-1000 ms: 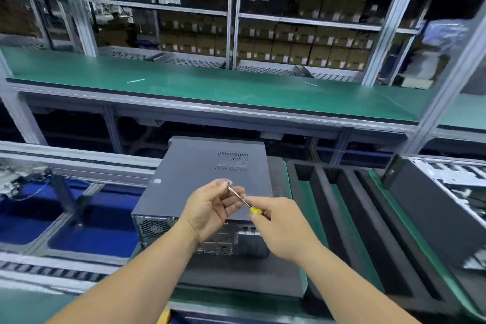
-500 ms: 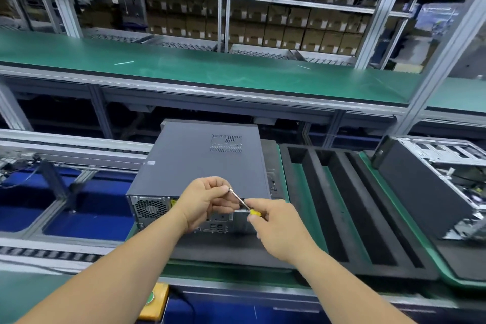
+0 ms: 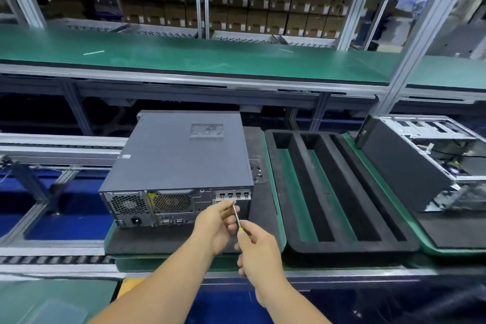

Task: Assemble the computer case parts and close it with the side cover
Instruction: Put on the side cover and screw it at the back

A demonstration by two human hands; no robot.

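A grey computer case (image 3: 178,158) lies flat on a black foam pad (image 3: 157,241), its side cover on top and its rear panel with fans and ports facing me. My right hand (image 3: 259,250) grips the yellow handle of a small screwdriver (image 3: 236,216). Its thin shaft points up toward the slot brackets at the rear panel's right. My left hand (image 3: 218,226) pinches the shaft near the tip, just in front of the rear panel.
A black foam tray (image 3: 339,244) with long slots sits to the right of the case. Further right stands a second case (image 3: 426,163), open with its metal frame showing. A green workbench (image 3: 200,60) runs behind, with shelves of cardboard boxes above. A roller conveyor lies at left.
Both hands with the screwdriver have moved down and right, from over the case's rear top edge to in front of the slot brackets. The view has tilted down.
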